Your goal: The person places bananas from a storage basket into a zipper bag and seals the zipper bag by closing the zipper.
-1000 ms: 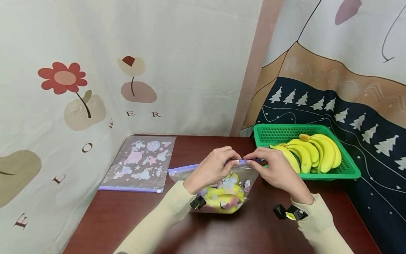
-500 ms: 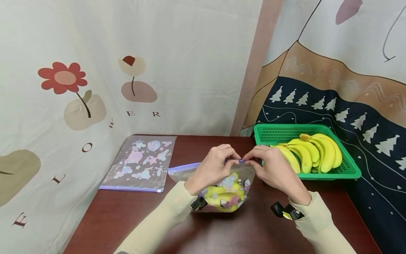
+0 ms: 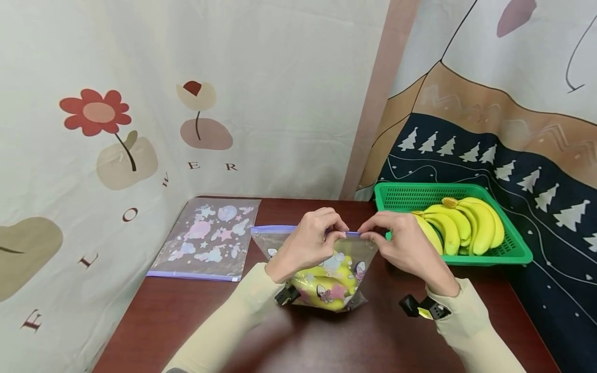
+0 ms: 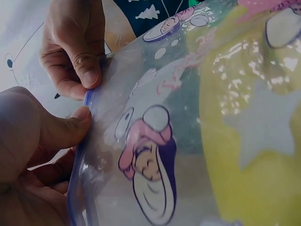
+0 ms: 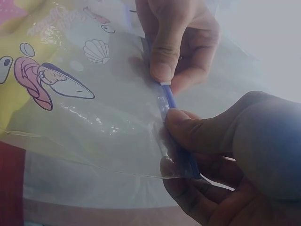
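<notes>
The table (image 3: 149, 321) carries everything. Taking the filled bag (image 3: 333, 282) as the clock's centre, the green basket (image 3: 410, 196) sits between two and three o'clock, and a flat bag (image 3: 205, 238) lies between nine and ten. Bananas (image 3: 462, 228) fill much of the basket; the yellow shapes inside the filled bag look like more of them. Both hands are clamped on that bag's top edge, near one o'clock: the left hand (image 3: 308, 243) pinches the zip (image 3: 275, 228) at what seems a white slider (image 5: 164, 84), and the right hand (image 3: 406, 243) pinches it just beside, near its end.

To work the slider well, anchor that end firmly and hold the strip straight and taut between the pinches, so the two lips stay aligned. Slow, even travel should avoid skipping. Whether the zip is sealed, I cannot tell.
</notes>
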`<state>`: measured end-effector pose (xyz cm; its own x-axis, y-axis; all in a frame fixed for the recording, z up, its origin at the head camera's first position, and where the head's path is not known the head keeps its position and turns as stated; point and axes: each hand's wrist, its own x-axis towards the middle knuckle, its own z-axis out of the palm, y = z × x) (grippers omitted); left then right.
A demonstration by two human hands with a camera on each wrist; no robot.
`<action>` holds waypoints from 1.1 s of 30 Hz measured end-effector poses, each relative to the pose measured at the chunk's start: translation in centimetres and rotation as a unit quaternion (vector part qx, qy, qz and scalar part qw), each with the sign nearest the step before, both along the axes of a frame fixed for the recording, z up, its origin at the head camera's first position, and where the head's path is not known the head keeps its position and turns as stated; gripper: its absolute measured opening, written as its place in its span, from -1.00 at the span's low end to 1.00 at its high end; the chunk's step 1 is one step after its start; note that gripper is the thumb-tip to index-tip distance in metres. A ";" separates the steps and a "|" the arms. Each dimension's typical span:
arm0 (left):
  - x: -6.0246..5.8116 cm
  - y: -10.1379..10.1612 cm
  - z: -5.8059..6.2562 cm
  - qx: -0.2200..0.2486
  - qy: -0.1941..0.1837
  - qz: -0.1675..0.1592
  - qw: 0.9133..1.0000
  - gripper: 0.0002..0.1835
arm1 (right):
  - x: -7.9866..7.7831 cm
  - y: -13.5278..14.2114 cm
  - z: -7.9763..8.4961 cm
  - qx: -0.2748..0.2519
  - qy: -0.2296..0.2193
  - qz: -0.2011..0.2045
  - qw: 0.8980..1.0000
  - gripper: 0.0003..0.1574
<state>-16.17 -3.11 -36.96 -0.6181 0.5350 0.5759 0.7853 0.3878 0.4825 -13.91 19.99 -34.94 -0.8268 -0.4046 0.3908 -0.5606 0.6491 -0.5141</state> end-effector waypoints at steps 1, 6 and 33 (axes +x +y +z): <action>0.0 -0.1 0.0 0.000 -0.001 0.002 1.000 -0.90 | 0.0 0.0 0.0 -0.002 0.000 -0.001 1.000 -0.81; 0.1 -0.9 0.0 0.002 -0.014 0.009 1.000 -0.90 | -0.1 0.2 -0.3 -0.009 0.006 -0.005 1.000 -0.81; -0.2 -5.1 -0.4 0.016 -0.022 0.050 0.998 -0.88 | -0.8 1.1 -1.5 -0.025 0.040 -0.026 0.999 -0.82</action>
